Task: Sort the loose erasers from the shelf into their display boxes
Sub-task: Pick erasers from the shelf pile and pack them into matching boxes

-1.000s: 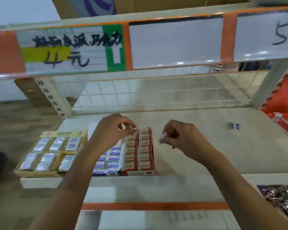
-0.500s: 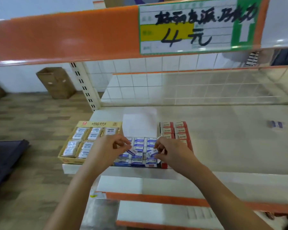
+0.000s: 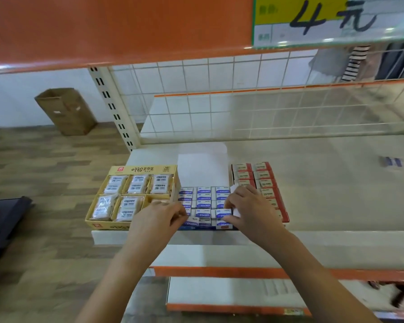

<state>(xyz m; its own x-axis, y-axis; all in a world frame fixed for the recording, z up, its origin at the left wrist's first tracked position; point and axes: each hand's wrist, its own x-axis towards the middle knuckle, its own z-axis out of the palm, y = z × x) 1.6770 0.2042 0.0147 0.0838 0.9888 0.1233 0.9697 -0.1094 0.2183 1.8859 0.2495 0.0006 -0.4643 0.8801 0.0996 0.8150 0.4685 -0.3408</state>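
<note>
Blue-and-white erasers (image 3: 203, 204): packed in rows in the middle display box (image 3: 202, 173) on the shelf (image 3: 324, 194), white lid flap standing behind. Since half a second ago: both hands further into the box's front row, camera nearer. Left hand (image 3: 158, 220): fingers curled at the front-left erasers, grip itself hidden. Right hand (image 3: 250, 209): pinching a front-right eraser (image 3: 223, 213) (thumb below, fingers above). Yellow box (image 3: 131, 197) to the left: wrapped 2B erasers. Red box (image 3: 261, 185) to the right: red-sleeved erasers. Loose eraser (image 3: 391, 161): far right, well apart.
</note>
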